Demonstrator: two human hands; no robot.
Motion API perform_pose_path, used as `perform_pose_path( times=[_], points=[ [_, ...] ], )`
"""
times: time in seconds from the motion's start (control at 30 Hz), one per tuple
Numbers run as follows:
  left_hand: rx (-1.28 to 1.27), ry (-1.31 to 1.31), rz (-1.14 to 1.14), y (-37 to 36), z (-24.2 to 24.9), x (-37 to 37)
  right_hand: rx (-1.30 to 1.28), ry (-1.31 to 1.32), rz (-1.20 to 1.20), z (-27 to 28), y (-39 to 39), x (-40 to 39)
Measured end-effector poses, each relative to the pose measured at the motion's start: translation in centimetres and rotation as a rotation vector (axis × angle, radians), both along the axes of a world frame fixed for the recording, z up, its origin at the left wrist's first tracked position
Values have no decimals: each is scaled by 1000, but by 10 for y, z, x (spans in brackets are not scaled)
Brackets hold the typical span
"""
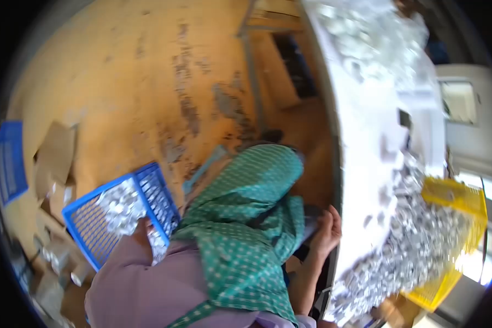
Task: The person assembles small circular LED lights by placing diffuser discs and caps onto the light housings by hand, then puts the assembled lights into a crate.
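Observation:
My left hand (pixel 142 230) reaches into a blue plastic basket (pixel 83 239) on my left, at a pile of small silvery pieces (pixel 120 208). Its fingers are blurred against the pieces, so I cannot see whether it grips any. My right hand (pixel 328 232) is raised at the near edge of the white table (pixel 361 158), its fingers curled together. Anything between them is too small or hidden to make out. A green dotted apron (pixel 251 218) covers my lap between the two hands.
Silvery metal pieces (pixel 410 251) heap on the table beside a tipped yellow crate (pixel 454 194). Clear bags (pixel 374 38) lie at the far end. Another person's blurred hand (pixel 389 311) is at the lower right. Cardboard (pixel 54 158) and a blue crate (pixel 11 161) stand left.

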State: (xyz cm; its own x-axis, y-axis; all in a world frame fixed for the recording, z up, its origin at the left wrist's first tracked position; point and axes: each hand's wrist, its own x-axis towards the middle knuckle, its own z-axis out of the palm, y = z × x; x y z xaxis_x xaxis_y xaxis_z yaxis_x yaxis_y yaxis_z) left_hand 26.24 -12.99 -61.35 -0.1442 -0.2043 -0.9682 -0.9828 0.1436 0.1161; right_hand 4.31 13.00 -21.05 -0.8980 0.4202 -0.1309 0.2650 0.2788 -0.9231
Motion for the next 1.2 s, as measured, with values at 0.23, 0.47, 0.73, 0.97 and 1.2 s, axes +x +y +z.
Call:
perform_pose_path(
  times=[0.23,0.47,0.73,0.97,1.2],
  points=[
    [-83,86,-303,-45,-3,-1,122,186,-169,-3,59,10],
    [-265,150,-523,-114,6,-17,707,88,-489,-16,195,4],
    [-506,186,-713,-187,2,-19,719,-170,-470,-21,250,-26],
    [-730,188,-872,-246,21,-26,795,-109,-507,-20,241,-29],
    [-639,876,-43,-202,124,-105,1047,363,-500,-33,225,-9]
  ],
)
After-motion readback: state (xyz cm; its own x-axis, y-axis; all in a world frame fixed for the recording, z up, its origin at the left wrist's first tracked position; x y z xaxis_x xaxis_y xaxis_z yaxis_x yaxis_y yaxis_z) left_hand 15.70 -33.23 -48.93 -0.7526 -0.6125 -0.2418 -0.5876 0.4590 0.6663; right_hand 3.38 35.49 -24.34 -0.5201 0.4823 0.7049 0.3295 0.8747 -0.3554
